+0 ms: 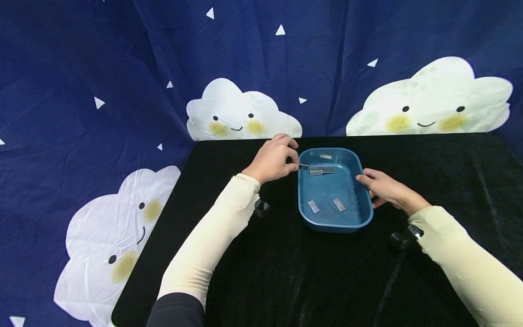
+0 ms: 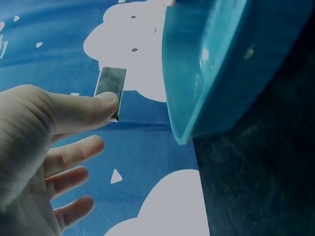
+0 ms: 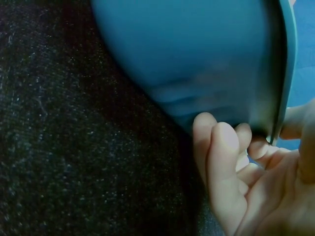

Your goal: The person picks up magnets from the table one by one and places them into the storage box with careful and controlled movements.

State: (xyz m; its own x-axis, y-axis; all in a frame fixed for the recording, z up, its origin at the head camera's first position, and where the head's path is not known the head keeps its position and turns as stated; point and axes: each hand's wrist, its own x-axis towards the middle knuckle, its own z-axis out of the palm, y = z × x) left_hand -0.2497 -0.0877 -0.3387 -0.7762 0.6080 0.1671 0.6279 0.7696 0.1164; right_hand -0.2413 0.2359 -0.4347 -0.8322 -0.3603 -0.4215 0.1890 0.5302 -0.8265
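Note:
A blue rectangular plastic tub (image 1: 336, 225) stands on the black surface. Over its far left rim my left hand (image 1: 273, 159) pinches a small flat silvery metal block (image 2: 112, 81) between thumb and forefinger; the other fingers are loosely bent in the left wrist view. My right hand (image 1: 386, 188) grips the tub's right wall, thumb over the rim, fingers against the outside (image 3: 224, 142). Inside the tub, one metal block (image 1: 313, 206) and another metal block (image 1: 339, 205) lie apart near the front. Further back, metal pieces (image 1: 316, 171) lie close together; their exact number is unclear.
Black cloth (image 1: 261, 272) covers the table around the tub. Behind it and to the left hangs a dark blue curtain (image 1: 122, 54) with white clouds and triangles. A small black device (image 1: 261, 207) is at the left wrist, another black device (image 1: 400, 240) near the right.

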